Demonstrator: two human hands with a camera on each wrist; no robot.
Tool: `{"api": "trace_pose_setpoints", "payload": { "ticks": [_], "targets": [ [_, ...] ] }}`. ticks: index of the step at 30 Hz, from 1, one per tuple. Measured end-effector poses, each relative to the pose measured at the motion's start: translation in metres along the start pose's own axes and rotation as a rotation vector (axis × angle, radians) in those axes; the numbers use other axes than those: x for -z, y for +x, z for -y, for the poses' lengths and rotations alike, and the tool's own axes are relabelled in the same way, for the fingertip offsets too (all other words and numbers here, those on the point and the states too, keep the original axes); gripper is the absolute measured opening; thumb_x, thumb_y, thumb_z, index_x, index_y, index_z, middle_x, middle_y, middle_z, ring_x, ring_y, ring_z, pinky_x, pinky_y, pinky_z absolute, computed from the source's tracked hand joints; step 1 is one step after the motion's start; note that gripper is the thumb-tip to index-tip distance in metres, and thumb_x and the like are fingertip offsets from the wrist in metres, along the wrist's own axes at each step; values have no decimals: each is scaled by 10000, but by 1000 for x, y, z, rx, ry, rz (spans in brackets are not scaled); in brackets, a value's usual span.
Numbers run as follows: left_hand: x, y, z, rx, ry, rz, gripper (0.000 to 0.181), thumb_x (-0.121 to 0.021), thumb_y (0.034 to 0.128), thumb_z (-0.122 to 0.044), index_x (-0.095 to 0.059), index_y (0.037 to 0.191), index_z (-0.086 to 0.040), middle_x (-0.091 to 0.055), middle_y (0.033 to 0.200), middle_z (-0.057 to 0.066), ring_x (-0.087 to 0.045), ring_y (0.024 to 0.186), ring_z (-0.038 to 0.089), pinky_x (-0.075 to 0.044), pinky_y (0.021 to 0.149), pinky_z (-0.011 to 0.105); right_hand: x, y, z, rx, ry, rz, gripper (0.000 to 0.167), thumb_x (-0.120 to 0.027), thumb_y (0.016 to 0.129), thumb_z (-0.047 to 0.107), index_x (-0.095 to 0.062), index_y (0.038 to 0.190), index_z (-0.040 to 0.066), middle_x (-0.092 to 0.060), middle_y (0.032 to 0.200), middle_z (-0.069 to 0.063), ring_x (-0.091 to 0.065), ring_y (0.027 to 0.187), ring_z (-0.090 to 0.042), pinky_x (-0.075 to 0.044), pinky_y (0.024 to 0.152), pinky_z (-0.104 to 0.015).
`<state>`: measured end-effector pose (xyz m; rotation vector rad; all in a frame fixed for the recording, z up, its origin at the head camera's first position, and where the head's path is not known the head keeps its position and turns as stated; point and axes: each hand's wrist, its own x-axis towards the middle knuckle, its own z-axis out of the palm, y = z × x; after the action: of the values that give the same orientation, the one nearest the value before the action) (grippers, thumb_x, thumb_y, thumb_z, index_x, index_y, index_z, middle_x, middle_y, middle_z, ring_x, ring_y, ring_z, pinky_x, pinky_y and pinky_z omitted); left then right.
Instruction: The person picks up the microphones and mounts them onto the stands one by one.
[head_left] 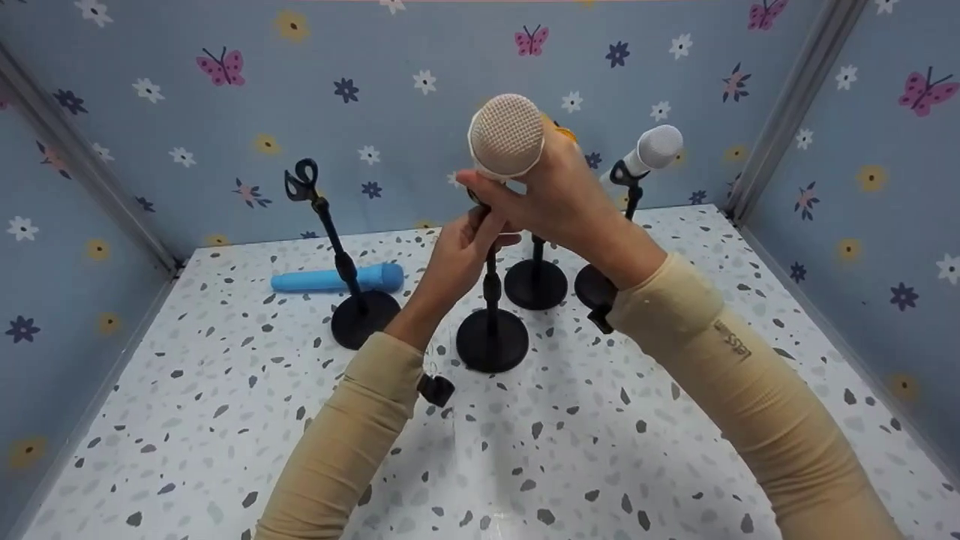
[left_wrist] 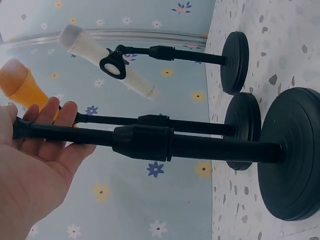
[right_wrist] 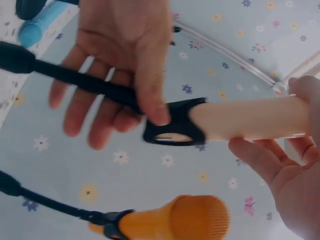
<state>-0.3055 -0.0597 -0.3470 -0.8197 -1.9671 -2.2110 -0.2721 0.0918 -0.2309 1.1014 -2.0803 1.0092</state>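
My right hand (head_left: 566, 191) grips a cream microphone (head_left: 507, 135) around its body, the mesh head facing up toward the head camera. In the right wrist view, the microphone's lower end sits in the black clip (right_wrist: 185, 120) of a stand. Just below that clip, my left hand (head_left: 461, 251) holds the upper pole of this black microphone stand (left_wrist: 145, 142), its thumb pressing by the clip. The stand's round base (head_left: 491, 341) rests on the speckled tabletop. How far the microphone reaches through the clip is partly hidden.
Behind stand an orange microphone (right_wrist: 200, 217) on its stand and a white microphone (head_left: 660, 146) on another. To the left is a stand with a bare clip (head_left: 301, 180), and a blue microphone (head_left: 311, 281) lies behind its base. Patterned walls (head_left: 420, 45) enclose the table.
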Motion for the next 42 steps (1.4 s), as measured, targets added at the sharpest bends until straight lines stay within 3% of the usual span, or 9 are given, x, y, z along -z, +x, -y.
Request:
{"api": "trace_pose_setpoints", "payload": {
  "ticks": [3,6,9,13,18,24,30,36,42],
  "targets": [
    [-1,0,0,7,12,6,324,-518,1082,-271,-631,1234,-8,-676,1151,151,-675,1111,276,-509,1012,425,0,-3,-2,-67,30,24,521,-779,921,251,-554,1260,-76,-635,1050,-132,-622,947,-173,-518,868,-323],
    [3,-2,1,-7,19,40,310,-518,1083,-238,-614,1253,3,-660,1161,162,-660,1129,294,-502,1021,425,-1,-3,2,-121,13,56,551,-791,908,299,-564,1276,-43,-632,1082,-112,-611,981,-173,-513,903,-315],
    [11,-8,5,-18,127,81,309,-575,1055,-172,-574,1309,4,-663,1180,148,-656,1123,274,-508,1003,417,-1,-3,6,-111,-30,86,572,-787,906,354,-575,1278,-25,-627,1107,-109,-612,1007,-184,-511,933,-316],
    [18,-18,13,-10,296,138,421,-605,1004,-23,-482,1407,-19,-662,1258,156,-657,1141,250,-517,982,370,-1,-7,7,-10,-49,84,505,-756,939,319,-583,1236,-52,-647,1085,-136,-623,998,-214,-516,921,-344],
    [19,-21,21,-25,313,147,456,-569,973,90,-448,1400,-12,-602,1328,185,-656,1157,320,-525,979,377,-4,-10,3,76,-48,34,465,-730,961,296,-600,1221,-68,-667,1106,-153,-639,1029,-232,-515,946,-349],
    [20,-22,21,-16,295,147,454,-587,974,80,-455,1391,-43,-548,1352,149,-683,1098,277,-549,936,378,-10,-12,-2,122,-42,-15,455,-735,958,291,-605,1197,-73,-661,1104,-167,-645,1044,-240,-514,975,-343],
    [23,-23,22,20,308,157,464,-587,994,44,-442,1417,-80,-665,1156,158,-705,1020,238,-565,856,416,-18,-12,-12,166,-13,-36,426,-721,968,278,-602,1185,-68,-643,1092,-157,-638,1015,-204,-524,952,-328],
    [25,-25,23,32,330,166,501,-607,998,15,-428,1453,-95,-689,1078,196,-706,1019,299,-557,864,415,-29,-15,-24,142,-1,-27,435,-708,977,285,-591,1209,-64,-632,1127,-149,-649,1029,-190,-517,968,-303],
    [24,-22,22,15,325,172,523,-632,988,9,-422,1456,-90,-679,1067,158,-696,1032,330,-563,878,395,-36,-18,-35,104,-31,-45,438,-710,974,303,-604,1222,-42,-636,1131,-133,-656,1053,-192,-504,989,-291]
  ]
}}
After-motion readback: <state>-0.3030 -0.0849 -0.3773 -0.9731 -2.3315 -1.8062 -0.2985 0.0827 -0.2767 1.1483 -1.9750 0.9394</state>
